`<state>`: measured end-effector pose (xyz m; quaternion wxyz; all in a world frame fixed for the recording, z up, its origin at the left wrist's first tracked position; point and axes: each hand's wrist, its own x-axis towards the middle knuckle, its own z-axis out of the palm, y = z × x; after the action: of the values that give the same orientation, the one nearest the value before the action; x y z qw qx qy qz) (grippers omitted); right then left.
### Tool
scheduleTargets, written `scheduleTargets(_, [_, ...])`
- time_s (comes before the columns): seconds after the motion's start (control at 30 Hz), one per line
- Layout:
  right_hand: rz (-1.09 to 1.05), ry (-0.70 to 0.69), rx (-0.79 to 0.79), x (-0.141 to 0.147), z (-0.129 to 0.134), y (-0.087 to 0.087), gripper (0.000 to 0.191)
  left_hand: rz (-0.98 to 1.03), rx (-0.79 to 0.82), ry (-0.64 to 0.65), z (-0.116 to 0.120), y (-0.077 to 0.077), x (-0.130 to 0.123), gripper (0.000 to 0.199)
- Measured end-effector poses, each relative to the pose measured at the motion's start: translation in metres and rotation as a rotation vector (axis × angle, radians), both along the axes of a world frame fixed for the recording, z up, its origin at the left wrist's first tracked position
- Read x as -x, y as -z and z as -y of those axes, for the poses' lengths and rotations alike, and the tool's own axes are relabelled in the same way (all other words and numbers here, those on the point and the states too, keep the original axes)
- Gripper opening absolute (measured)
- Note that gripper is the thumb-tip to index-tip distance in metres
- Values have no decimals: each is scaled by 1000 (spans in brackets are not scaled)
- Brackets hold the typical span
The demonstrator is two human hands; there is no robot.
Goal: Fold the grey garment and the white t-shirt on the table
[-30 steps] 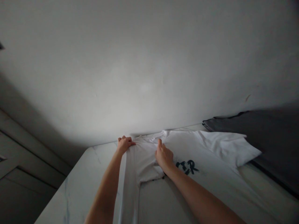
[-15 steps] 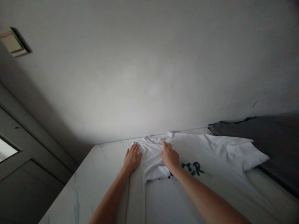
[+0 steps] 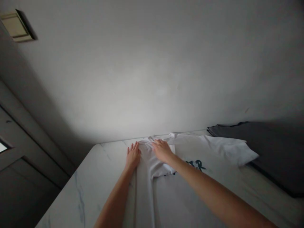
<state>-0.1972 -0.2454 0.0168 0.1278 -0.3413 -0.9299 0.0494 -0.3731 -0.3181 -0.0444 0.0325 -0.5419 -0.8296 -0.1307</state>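
Observation:
A white T-shirt (image 3: 185, 193) with dark lettering lies spread on the marbled table. Its left side is folded inward, and that sleeve (image 3: 161, 168) lies across the chest, covering part of the print. My left hand (image 3: 133, 155) rests at the folded edge near the shoulder, fingers stretched out. On the folded part near the collar, my right hand (image 3: 162, 150) lies palm down with its fingers extended over the cloth. The other sleeve (image 3: 237, 152) stretches out to the right, its end over a dark grey cloth.
The marbled table (image 3: 78, 190) meets a plain wall (image 3: 152, 69) at its far edge. A dark grey cloth item (image 3: 273, 152) with black edging lies at the right. A door (image 3: 28, 177) stands at left, and a framed panel (image 3: 16, 27) hangs upper left.
My right hand has moved left across the folded part toward the shoulder, and its fingers have straightened. My left hand stays at the folded edge. The camera view has shifted slightly.

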Motion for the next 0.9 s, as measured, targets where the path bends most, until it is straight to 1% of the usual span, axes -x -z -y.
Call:
scheduleTargets(0.03, [-5, -73, 30, 11, 4, 0, 32, 1, 2, -13, 1, 0, 1, 55])
scheduleTargets(0.07, [-8, -104, 50, 23, 7, -1, 30, -9, 2, -28, 3, 0, 1, 57])
scheduleTargets(0.1, [-12, -100, 55, 33, 8, -1, 28, -29, -3, -50, 4, 1, 0, 58])
scheduleTargets(0.23, [-38, 6, 34, 68, 3, 0, 25, -153, -52, -146, 6, 9, 0, 63])
scheduleTargets(0.33, [-55, 68, 22, 88, -8, 2, 27, -207, -93, -166, 3, 19, 2, 65])
scheduleTargets(0.43, [-46, 102, 50, 106, -18, 4, 34, -237, -136, -188, 0, 27, 5, 69])
scheduleTargets(0.53, [-31, 109, 73, 122, -25, 7, 36, -251, -156, -211, -1, 31, 5, 70])
scheduleTargets(0.7, [-27, 77, 111, 134, -31, 15, 21, -215, -107, -269, -1, 31, 1, 74])
scheduleTargets(0.9, [-135, 43, 67, 128, -31, 32, 24, -234, -127, -257, 0, 34, 1, 73])
